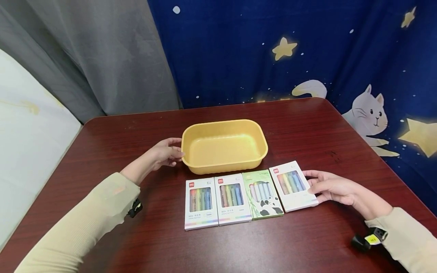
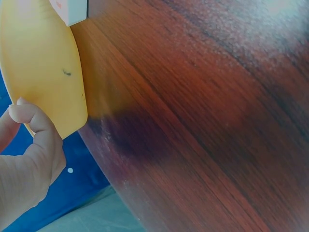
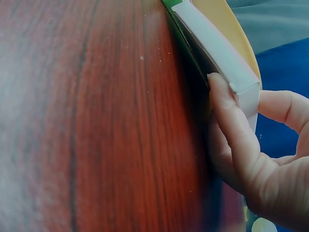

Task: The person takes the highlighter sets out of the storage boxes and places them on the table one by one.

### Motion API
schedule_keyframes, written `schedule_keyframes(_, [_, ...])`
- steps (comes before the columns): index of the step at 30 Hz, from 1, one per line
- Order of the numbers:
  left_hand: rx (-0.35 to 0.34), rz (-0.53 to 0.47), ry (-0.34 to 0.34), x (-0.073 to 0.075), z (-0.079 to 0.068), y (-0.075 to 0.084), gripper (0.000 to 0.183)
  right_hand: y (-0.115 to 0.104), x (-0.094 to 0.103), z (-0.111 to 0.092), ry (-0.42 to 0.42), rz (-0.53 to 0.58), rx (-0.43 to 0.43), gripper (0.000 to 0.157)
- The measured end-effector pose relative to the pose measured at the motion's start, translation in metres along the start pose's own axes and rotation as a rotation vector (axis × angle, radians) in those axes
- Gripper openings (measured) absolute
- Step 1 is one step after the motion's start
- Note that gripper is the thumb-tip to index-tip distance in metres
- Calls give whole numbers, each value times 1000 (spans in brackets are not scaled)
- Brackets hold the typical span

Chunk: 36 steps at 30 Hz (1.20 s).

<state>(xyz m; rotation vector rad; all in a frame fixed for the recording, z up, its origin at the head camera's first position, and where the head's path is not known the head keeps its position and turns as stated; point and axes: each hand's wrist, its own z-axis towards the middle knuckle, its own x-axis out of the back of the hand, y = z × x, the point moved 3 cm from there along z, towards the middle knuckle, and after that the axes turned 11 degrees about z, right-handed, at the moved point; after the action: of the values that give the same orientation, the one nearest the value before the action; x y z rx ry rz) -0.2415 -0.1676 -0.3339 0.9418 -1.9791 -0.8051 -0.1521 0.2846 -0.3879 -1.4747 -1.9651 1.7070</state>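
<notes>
A yellow plastic basin [image 1: 223, 167] stands on the table, with nothing inside it. My left hand [image 1: 167, 153] pinches its left rim between thumb and fingers; the left wrist view shows the basin's outer wall [image 2: 53, 63] beside the hand. To the right, my right hand [image 1: 332, 187] grips a white box of highlighters [image 1: 297, 199] by its right edge. The right wrist view shows this box [image 3: 222, 48] slightly tilted, thumb on one face. Left of it lie a green panda box of pens [image 1: 254, 203] and two more white highlighter boxes [image 1: 235, 212], side by side.
The dark red wooden table [image 1: 153, 242] has rounded far corners. A grey curtain [image 1: 112, 57] and a blue star-patterned curtain [image 1: 232, 57] hang behind it. At the left edge is a white surface [image 1: 27, 132].
</notes>
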Motion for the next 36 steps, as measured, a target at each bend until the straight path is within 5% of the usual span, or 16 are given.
schedule_keyframes(21, [-4,0,4,0,1,0,65,-1,-7,0,157,-194,-38,74])
schedule_keyframes(36, [-5,1,3,1,2,-2,65,-6,-20,2,329,-430,-101,71])
